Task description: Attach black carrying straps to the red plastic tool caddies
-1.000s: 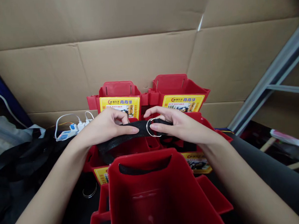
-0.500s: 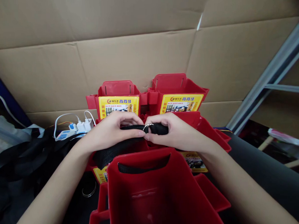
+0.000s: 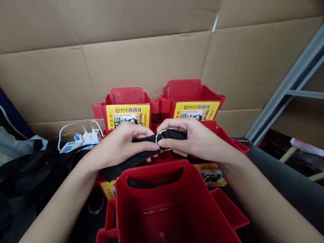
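Note:
Black webbing strap point(image 3: 123, 165) stretches between my two hands, above the back edge of a red plastic box point(image 3: 155, 215). A length of black strap also shows through the slot in that box's back wall. Metal rings point(image 3: 162, 140) sit on the strap between my fingertips. My left hand point(image 3: 130, 139) pinches the strap just left of the rings, its thumb tip touching them. My right hand point(image 3: 185, 138) is closed on the strap and rings from the right, thumb laid across the front. Parts of the strap are hidden behind the fingers.
More red boxes point(image 3: 194, 89) with yellow labels point(image 3: 128, 114) stand behind, against a cardboard wall point(image 3: 148, 64). Loose black straps point(image 3: 21, 170) heap at left, near a white power strip point(image 3: 77, 143) with plugs. Another pair of metal rings point(image 3: 96, 207) lies on the black surface.
The rings have tipped from nearly edge-on to facing me. My right hand has shifted slightly right, and more strap shows between the hands.

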`<control>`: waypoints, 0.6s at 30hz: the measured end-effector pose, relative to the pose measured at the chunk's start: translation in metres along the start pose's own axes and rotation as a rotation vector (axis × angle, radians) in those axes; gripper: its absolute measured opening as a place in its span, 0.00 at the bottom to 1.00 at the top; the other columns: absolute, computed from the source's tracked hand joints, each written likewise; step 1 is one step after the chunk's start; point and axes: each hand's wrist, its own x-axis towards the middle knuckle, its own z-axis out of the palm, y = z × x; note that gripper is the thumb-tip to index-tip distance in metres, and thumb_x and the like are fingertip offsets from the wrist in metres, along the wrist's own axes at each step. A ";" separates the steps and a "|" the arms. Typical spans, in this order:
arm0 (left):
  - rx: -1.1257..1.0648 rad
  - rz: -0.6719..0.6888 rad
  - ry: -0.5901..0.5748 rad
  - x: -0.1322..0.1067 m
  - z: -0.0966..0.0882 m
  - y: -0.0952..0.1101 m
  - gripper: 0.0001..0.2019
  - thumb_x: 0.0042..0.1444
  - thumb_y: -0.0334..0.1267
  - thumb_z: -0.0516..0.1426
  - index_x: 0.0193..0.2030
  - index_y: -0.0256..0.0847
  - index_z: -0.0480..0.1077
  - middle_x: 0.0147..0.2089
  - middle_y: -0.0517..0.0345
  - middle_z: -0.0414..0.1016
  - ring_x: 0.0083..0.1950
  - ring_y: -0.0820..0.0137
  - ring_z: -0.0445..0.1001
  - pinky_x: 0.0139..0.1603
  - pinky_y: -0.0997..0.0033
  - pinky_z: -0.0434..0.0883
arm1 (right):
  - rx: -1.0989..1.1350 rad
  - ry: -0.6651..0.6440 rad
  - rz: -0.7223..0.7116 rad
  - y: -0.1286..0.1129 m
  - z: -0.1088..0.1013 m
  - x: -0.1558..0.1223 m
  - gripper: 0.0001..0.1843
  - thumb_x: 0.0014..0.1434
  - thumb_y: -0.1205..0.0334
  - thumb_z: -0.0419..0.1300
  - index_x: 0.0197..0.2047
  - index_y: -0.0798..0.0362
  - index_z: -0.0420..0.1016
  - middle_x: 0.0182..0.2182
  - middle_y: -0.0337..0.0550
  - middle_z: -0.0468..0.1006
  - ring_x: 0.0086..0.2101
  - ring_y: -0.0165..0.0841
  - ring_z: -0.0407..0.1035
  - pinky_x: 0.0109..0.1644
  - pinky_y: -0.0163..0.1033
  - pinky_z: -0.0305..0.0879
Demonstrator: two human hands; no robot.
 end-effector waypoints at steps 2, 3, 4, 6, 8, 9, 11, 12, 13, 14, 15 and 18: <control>0.012 -0.028 -0.003 0.000 -0.001 0.000 0.08 0.54 0.40 0.57 0.29 0.38 0.69 0.27 0.60 0.75 0.27 0.74 0.73 0.27 0.79 0.67 | 0.011 -0.008 0.026 0.003 -0.001 0.001 0.11 0.53 0.56 0.61 0.35 0.55 0.71 0.16 0.32 0.66 0.14 0.21 0.55 0.16 0.29 0.51; 0.012 -0.055 -0.001 0.000 -0.002 -0.001 0.09 0.54 0.40 0.57 0.27 0.38 0.68 0.25 0.61 0.74 0.26 0.75 0.72 0.25 0.80 0.66 | 0.012 -0.014 0.041 0.005 -0.002 0.002 0.12 0.52 0.55 0.62 0.35 0.55 0.71 0.16 0.32 0.66 0.13 0.20 0.55 0.15 0.29 0.50; 0.012 -0.087 0.003 0.000 -0.003 -0.003 0.10 0.54 0.41 0.57 0.26 0.38 0.67 0.23 0.62 0.72 0.24 0.75 0.71 0.22 0.80 0.65 | 0.010 -0.022 0.060 0.007 -0.004 0.003 0.13 0.52 0.54 0.62 0.35 0.55 0.72 0.16 0.32 0.67 0.12 0.20 0.54 0.14 0.29 0.48; 0.029 -0.137 0.019 0.001 -0.007 -0.008 0.13 0.53 0.44 0.57 0.24 0.38 0.65 0.19 0.65 0.66 0.20 0.78 0.66 0.18 0.82 0.59 | 0.000 -0.037 0.109 0.011 -0.008 0.003 0.14 0.52 0.53 0.62 0.35 0.56 0.74 0.15 0.33 0.68 0.11 0.19 0.53 0.13 0.28 0.46; 0.069 -0.162 0.042 0.001 -0.014 -0.013 0.15 0.52 0.46 0.58 0.23 0.37 0.65 0.18 0.67 0.60 0.18 0.81 0.60 0.16 0.82 0.53 | -0.005 -0.044 0.144 0.013 -0.015 0.004 0.15 0.52 0.52 0.61 0.34 0.57 0.75 0.16 0.35 0.70 0.10 0.18 0.51 0.12 0.29 0.42; 0.090 -0.176 0.039 0.001 -0.018 -0.015 0.16 0.51 0.47 0.59 0.23 0.37 0.65 0.18 0.67 0.59 0.18 0.81 0.57 0.17 0.81 0.52 | -0.001 -0.046 0.151 0.014 -0.019 0.004 0.15 0.53 0.52 0.61 0.33 0.57 0.75 0.18 0.36 0.72 0.10 0.17 0.50 0.11 0.29 0.40; 0.118 -0.211 -0.003 -0.002 -0.028 -0.018 0.16 0.49 0.48 0.60 0.23 0.36 0.66 0.19 0.67 0.58 0.19 0.81 0.55 0.18 0.81 0.52 | 0.014 -0.021 0.145 0.015 -0.027 0.004 0.14 0.52 0.52 0.61 0.30 0.57 0.75 0.20 0.38 0.75 0.09 0.17 0.49 0.10 0.30 0.37; 0.125 -0.224 -0.031 -0.004 -0.033 -0.019 0.16 0.48 0.48 0.60 0.22 0.36 0.66 0.19 0.67 0.59 0.20 0.81 0.56 0.19 0.81 0.53 | 0.026 0.009 0.138 0.016 -0.031 0.004 0.14 0.51 0.53 0.62 0.29 0.57 0.75 0.19 0.38 0.75 0.09 0.17 0.49 0.10 0.30 0.37; 0.129 -0.227 -0.050 -0.007 -0.039 -0.020 0.16 0.47 0.47 0.61 0.22 0.36 0.67 0.19 0.67 0.59 0.21 0.81 0.56 0.20 0.81 0.54 | 0.044 0.053 0.130 0.017 -0.036 0.003 0.13 0.49 0.53 0.63 0.27 0.56 0.74 0.17 0.36 0.74 0.09 0.17 0.49 0.10 0.30 0.37; 0.128 -0.220 -0.052 -0.011 -0.045 -0.020 0.15 0.47 0.47 0.61 0.22 0.36 0.67 0.19 0.67 0.60 0.21 0.81 0.57 0.20 0.81 0.54 | 0.071 0.107 0.120 0.019 -0.042 0.002 0.13 0.47 0.54 0.65 0.25 0.56 0.73 0.14 0.34 0.70 0.10 0.17 0.50 0.10 0.30 0.37; 0.115 -0.206 -0.031 -0.016 -0.051 -0.021 0.14 0.47 0.45 0.61 0.22 0.36 0.68 0.19 0.67 0.61 0.21 0.81 0.57 0.20 0.81 0.54 | 0.107 0.157 0.111 0.021 -0.048 -0.001 0.13 0.45 0.54 0.66 0.24 0.55 0.72 0.12 0.32 0.67 0.10 0.17 0.49 0.11 0.29 0.36; -0.028 -0.140 0.128 -0.030 -0.067 -0.022 0.11 0.51 0.43 0.60 0.26 0.36 0.69 0.19 0.68 0.63 0.20 0.83 0.57 0.19 0.82 0.54 | 0.213 0.227 0.095 0.030 -0.072 -0.014 0.16 0.43 0.51 0.66 0.23 0.56 0.71 0.10 0.29 0.62 0.10 0.15 0.45 0.13 0.31 0.31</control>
